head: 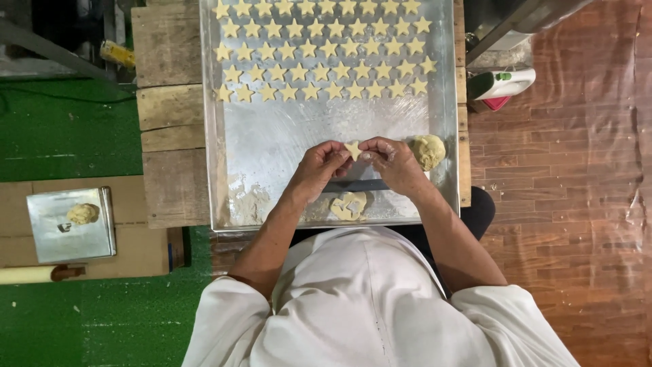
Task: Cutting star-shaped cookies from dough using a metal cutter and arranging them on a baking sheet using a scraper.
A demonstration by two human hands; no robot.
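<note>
Head view, looking down: wooden desk (170,109) under a big metal tray (272,146). Across the tray's far half, rows of star-shaped dough pieces (319,51). Near the tray's right edge, a lump of dough (427,151). At the tray's near edge, a flattened dough scrap (348,205) with a star cut out. Above the tray's middle, left hand (319,168) and right hand (394,163) meeting, fingers of both pinched together on one dough star (352,149).
</note>
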